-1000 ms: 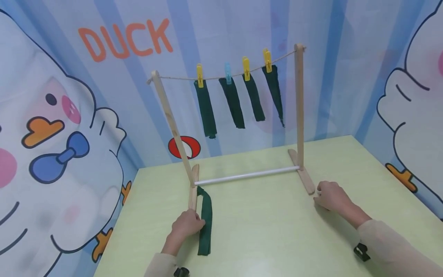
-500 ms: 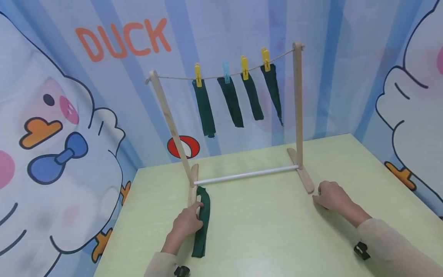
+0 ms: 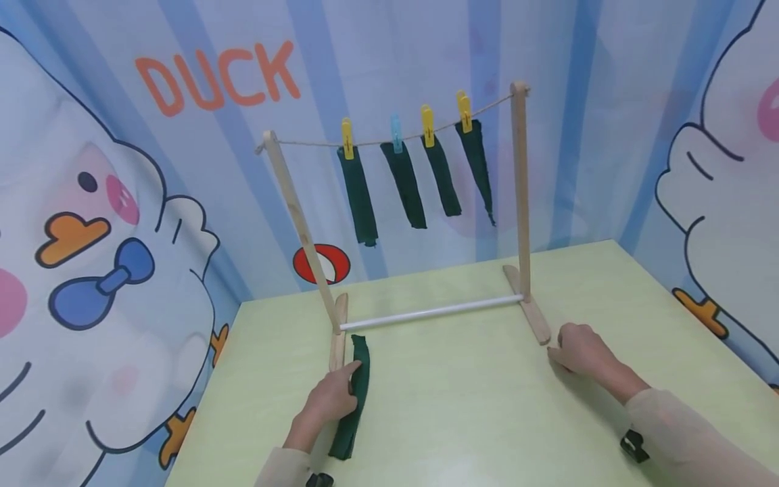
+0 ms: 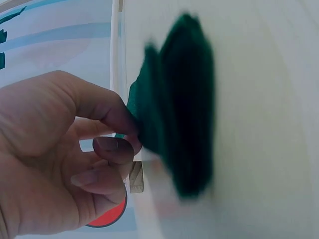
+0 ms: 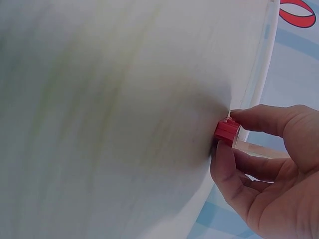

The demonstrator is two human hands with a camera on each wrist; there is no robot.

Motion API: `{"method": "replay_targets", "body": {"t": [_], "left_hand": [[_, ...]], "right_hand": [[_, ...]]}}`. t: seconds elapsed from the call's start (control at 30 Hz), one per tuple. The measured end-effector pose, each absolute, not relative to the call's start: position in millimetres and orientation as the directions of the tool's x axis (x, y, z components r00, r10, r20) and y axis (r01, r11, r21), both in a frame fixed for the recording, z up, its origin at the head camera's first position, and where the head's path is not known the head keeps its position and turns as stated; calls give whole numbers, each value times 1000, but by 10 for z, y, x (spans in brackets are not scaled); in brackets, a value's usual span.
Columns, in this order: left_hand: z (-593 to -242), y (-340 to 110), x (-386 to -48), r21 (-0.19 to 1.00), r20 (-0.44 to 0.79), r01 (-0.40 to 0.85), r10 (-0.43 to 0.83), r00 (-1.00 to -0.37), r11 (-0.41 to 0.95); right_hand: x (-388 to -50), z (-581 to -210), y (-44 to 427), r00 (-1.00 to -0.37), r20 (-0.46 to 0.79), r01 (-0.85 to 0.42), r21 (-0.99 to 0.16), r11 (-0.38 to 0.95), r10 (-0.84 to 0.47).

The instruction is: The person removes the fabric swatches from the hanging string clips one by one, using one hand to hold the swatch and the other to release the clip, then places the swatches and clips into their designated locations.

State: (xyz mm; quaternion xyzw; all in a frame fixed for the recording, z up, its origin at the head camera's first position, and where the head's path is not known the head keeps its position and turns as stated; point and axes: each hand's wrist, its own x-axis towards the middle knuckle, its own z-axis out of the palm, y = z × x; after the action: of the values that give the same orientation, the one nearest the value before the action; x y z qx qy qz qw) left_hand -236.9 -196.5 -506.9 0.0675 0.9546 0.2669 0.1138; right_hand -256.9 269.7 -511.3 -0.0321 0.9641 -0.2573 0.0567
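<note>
My left hand (image 3: 330, 398) pinches a dark green cloth strip (image 3: 362, 355) by its side, near the rack's left foot. In the left wrist view the folded, blurred end of the strip (image 4: 189, 114) sticks out past the thumb and index finger. At the right foot of the wooden rack, my right hand (image 3: 584, 348) hovers low over the table. Its thumb and fingers pinch a small red clothespin (image 5: 227, 131), seen end-on in the right wrist view and hidden by the hand in the head view.
Across the wooden rack runs a rope (image 3: 304, 143) with several green strips (image 3: 358, 196) hanging from yellow and blue clothespins (image 3: 347, 138). A white bar (image 3: 432, 312) joins the feet low down. The table (image 3: 456, 399) ends at a printed curtain.
The left hand has taken hold of the green strip, where before its fingers lay alongside it. The strip has straightened and its near end swung left. The right hand stays nearly still.
</note>
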Motion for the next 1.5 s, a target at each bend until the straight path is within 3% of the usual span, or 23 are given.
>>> {"method": "replay_targets", "body": {"t": [0.63,1.1,1.5], "left_hand": [[-5023,-1896,-2360,433,-242,36,155,-958,901],[-5033,-1937,-2409,408,-219,83,186,-958,909],[-5048,-1934,-2388,309,-156,135,190,-969,941]], "right_hand": [[-2531,-5109,2686,-991,-104,-17,-537,843,-86],[-2559,-5106,2702,-991,-106,-10,-542,840,-80],[-2564,-5111,2697,-991,-114,-1,-534,845,-73]]}}
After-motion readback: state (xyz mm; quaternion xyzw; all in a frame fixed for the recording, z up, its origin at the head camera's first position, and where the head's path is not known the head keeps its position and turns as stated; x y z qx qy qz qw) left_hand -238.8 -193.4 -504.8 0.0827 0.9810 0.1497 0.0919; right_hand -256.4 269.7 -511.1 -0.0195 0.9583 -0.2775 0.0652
